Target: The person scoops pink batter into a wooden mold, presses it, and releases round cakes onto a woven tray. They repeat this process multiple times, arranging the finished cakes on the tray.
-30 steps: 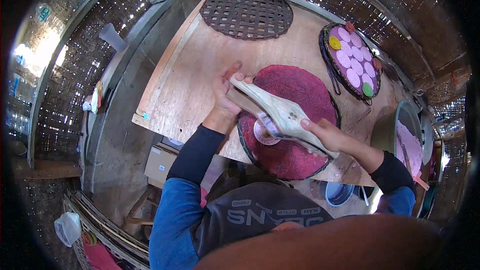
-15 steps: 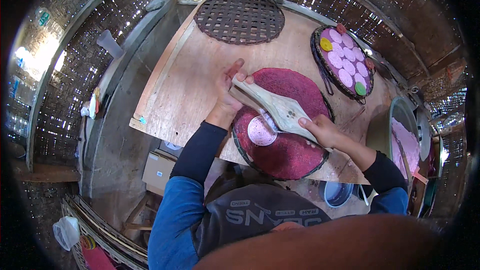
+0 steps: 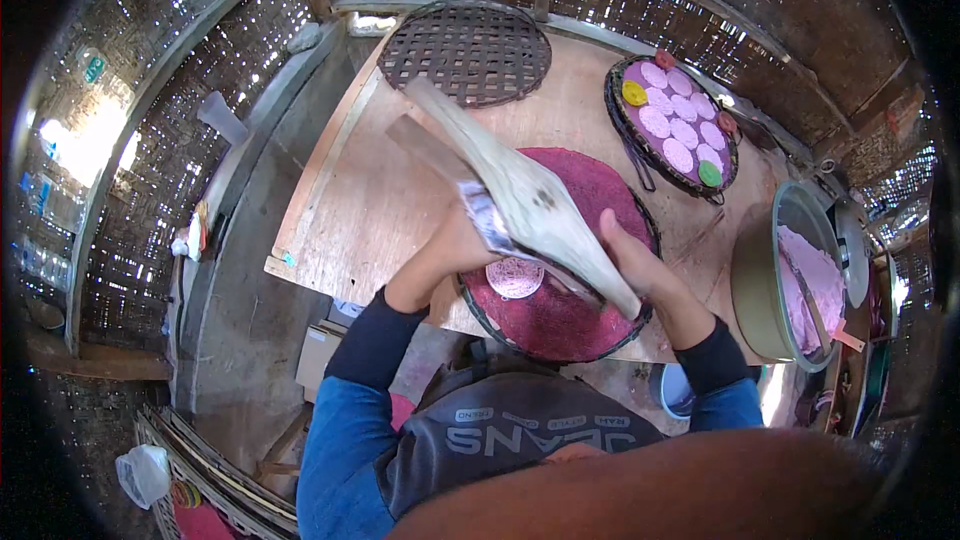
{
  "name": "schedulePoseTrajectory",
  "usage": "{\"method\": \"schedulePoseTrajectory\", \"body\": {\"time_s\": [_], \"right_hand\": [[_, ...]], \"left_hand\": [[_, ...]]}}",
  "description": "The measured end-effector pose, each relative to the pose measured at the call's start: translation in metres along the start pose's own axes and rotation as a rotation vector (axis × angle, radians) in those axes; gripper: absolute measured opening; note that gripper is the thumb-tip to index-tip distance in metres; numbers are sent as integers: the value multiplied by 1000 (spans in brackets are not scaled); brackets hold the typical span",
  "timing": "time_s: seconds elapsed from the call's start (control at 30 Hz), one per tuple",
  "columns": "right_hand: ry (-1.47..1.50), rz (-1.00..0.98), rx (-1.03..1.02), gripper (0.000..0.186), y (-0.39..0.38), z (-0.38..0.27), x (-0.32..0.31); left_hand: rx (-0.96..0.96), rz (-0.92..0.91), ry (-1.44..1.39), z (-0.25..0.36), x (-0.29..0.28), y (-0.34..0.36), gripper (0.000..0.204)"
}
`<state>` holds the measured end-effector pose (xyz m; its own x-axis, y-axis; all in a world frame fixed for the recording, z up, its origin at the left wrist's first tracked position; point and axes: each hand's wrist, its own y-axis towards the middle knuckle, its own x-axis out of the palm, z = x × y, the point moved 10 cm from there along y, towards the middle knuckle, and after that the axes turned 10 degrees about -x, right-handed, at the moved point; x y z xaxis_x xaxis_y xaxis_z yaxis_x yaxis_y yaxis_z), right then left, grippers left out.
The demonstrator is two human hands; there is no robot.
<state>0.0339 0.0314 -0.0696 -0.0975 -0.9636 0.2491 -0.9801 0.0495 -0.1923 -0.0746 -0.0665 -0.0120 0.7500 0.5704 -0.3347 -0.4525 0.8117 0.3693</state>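
A pale wooden hand press (image 3: 535, 195) is held tilted above the table, its two long boards spread apart at the upper end. Between the boards sits a short whitish cylinder (image 3: 486, 218). My left hand (image 3: 455, 242) is closed about the press near this cylinder, its fingertips hidden behind it. Beside the lower end is my right hand (image 3: 640, 265), thumb stretched up off the wood and other fingers partly hidden. Underneath lies a round red mat (image 3: 570, 325) with a dark rim. One pink lacy disc (image 3: 515, 280) rests on the mat's left part.
Several pink discs lie on a round tray (image 3: 722, 183) at the back right. A large greenish tub (image 3: 755, 285) of pink dough (image 3: 810, 275) with a stick stands at the right. An open-weave round rack (image 3: 465, 55) lies on the wooden table (image 3: 340, 210) at the back.
The press has tipped up, and its boards have come further apart. My left hand has left the upper end for the middle. My right thumb has come off the wood.
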Motion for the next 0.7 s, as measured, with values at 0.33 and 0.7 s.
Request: {"method": "schedulePoseTrajectory", "body": {"time_s": [0.33,0.7], "right_hand": [[-1542,324,-474,52,-8,54,1],[-1574,357,-530,45,-23,42,6]], "left_hand": [[-385,529,-516,-66,-61,-74,28],[-459,594,-584,-80,-65,-80,29]]}}
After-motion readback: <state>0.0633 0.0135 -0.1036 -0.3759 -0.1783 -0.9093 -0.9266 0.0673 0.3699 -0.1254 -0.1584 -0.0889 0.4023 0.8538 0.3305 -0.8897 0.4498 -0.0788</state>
